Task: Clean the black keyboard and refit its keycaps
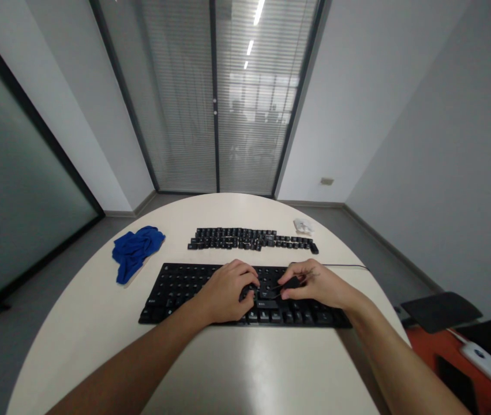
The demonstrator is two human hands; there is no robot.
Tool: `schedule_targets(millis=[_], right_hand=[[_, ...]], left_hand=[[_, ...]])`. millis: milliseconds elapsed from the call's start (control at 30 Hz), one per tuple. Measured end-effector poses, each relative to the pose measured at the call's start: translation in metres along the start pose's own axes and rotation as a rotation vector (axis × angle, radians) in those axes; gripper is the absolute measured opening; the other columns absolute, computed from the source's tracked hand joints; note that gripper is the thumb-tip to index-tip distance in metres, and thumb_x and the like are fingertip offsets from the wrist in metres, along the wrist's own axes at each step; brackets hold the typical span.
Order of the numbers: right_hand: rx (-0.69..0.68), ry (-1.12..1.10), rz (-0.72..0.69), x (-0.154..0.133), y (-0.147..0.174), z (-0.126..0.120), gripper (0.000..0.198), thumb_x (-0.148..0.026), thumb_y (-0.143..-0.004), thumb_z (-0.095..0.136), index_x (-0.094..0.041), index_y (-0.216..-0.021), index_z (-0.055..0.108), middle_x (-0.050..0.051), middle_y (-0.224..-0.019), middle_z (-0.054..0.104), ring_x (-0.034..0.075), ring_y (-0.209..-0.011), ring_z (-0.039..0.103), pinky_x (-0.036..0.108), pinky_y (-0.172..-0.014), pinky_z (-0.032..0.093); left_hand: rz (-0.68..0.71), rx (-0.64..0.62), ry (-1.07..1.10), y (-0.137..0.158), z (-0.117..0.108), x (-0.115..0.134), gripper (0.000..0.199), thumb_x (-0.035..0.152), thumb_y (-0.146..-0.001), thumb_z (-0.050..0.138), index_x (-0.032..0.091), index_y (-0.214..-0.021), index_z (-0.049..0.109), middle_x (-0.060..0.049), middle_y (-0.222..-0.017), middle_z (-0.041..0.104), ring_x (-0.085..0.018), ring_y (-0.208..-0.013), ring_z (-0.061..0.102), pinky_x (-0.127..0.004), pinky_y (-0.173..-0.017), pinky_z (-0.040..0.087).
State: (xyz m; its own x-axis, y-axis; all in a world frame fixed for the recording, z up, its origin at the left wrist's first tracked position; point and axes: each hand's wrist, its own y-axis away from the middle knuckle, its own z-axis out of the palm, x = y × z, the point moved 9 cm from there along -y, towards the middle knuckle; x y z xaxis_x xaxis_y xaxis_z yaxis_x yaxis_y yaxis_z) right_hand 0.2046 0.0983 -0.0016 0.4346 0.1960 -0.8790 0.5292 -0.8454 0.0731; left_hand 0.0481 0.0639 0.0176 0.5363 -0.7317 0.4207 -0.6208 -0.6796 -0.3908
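Your right hand (321,285) has its fingers clamped on a black keycap puller (291,283), its prongs extending left of them over the keyboard (184,280). Your left hand (225,293) lies on the keyboard, thumb and forefinger apart. Beyond your fingers, detached keycaps (217,238) sit in rows on the worktop (236,369).
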Motion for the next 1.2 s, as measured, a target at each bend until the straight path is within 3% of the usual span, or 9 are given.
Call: schedule_targets(millis=[633,1200], right_hand=[[-0.009,0.270,-0.061,-0.021,0.000,0.014,0.038,-0.053,-0.079,0.075,-0.019,-0.096,0.074,0.006,-0.087,0.076,0.021,-0.074,0.071,0.029,-0.068,0.052],[0.053,0.404,-0.197,-0.035,-0.001,0.015,0.031,-0.050,-0.083,0.072,-0.022,-0.096,0.073,0.004,-0.094,0.073,0.018,-0.082,0.068,0.028,-0.074,0.051]], left_hand=[[0.003,-0.004,-0.015,0.001,0.003,-0.002,0.021,0.013,-0.081,0.058,0.019,-0.099,0.067,-0.008,-0.109,0.066,-0.025,-0.106,0.057,-0.041,-0.096,0.048],[-0.003,-0.017,-0.019,0.000,0.001,-0.001,0.021,0.013,-0.081,0.057,0.019,-0.098,0.067,-0.008,-0.108,0.066,-0.025,-0.105,0.057,-0.041,-0.096,0.048]])
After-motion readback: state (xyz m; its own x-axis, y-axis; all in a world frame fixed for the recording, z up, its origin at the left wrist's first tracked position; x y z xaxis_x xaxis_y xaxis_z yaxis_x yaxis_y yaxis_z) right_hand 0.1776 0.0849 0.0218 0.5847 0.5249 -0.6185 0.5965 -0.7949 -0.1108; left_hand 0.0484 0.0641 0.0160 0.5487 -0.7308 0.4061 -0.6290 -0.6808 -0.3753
